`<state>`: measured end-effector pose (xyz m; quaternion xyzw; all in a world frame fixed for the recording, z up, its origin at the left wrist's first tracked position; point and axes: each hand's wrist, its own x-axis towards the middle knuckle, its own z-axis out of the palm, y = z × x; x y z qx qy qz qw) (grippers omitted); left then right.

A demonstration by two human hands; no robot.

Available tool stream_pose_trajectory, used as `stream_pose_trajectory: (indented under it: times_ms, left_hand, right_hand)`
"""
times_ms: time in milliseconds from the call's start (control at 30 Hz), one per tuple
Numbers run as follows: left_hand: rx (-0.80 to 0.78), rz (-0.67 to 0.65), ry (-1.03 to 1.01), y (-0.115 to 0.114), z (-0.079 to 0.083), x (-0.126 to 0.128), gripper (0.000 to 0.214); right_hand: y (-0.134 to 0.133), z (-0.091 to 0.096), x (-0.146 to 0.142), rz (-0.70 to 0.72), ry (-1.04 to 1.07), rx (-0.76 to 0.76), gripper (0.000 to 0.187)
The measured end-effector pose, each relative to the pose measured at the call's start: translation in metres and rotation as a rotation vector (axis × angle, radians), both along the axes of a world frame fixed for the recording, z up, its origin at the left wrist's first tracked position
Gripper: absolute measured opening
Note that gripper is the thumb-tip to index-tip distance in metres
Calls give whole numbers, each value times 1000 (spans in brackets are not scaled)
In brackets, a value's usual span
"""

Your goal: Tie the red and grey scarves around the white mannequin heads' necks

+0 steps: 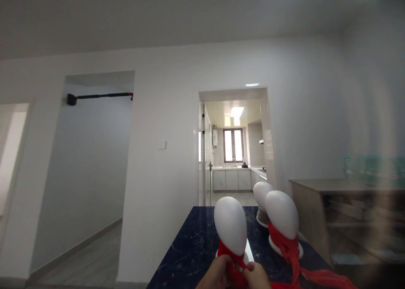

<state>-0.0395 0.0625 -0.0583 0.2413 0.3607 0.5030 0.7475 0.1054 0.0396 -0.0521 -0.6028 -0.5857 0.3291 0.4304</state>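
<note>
A white mannequin head (230, 225) stands on the dark blue marbled table in front of me. Around its neck goes a red scarf (225, 250). My left hand (219, 272) pinches the scarf at the left of the neck front, and my right hand (255, 275) grips it on the right. Both sets of fingers are closed on the cloth, close under the head. The scarf's lower part hangs between my hands and runs out of view at the bottom edge.
To the right stands another white mannequin head (282, 213) with a red scarf (286, 249) knotted at its neck, its tail trailing right. Behind it is a third head (262, 194). The blue table (186, 242) narrows toward a kitchen doorway. A wooden shelf unit (308, 213) stands at right.
</note>
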Motion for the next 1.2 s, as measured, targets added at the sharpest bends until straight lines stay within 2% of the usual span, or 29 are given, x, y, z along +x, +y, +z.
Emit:
stream_pose_trajectory:
  times_ms: [133, 233, 333, 433, 533, 633, 733, 867, 1033, 1100, 1200]
  left_hand:
    - [4, -15, 1, 0, 7, -10, 16]
    - [-31, -116, -40, -4, 23, -27, 24]
    - [-83, -228, -69, -9, 43, -47, 22]
    - [-81, -254, -101, -15, 55, -61, 9]
    - [51, -231, -158, -27, 55, -65, 18]
    - [206, -132, -162, -40, 47, -64, 22]
    - [293, -62, -152, -46, 39, -67, 30]
    - [291, -144, -167, -46, 38, -84, 45]
    - [181, -214, -232, -48, 55, -102, 46]
    - [161, -156, -249, -51, 61, -103, 46]
    - [206, 57, -259, -58, 62, -97, 57]
  right_hand:
    - [8, -5, 6, -13, -205, 67, 14]
    - [14, -9, 10, -14, -319, 85, 23]
    - [17, -11, 10, 16, -345, 109, 24]
    - [18, -12, 9, 31, -345, 124, 23]
    - [18, -14, 8, 32, -345, 109, 24]
    - [19, -18, 8, 44, -344, 111, 25]
    - [19, -20, 9, 32, -405, 96, 24]
    - [18, -18, 9, 27, -435, 75, 23]
    - [12, -10, 9, 29, -431, 75, 25]
    - [10, -9, 8, 40, -438, 72, 26]
    - [9, -9, 6, 41, -430, 65, 25]
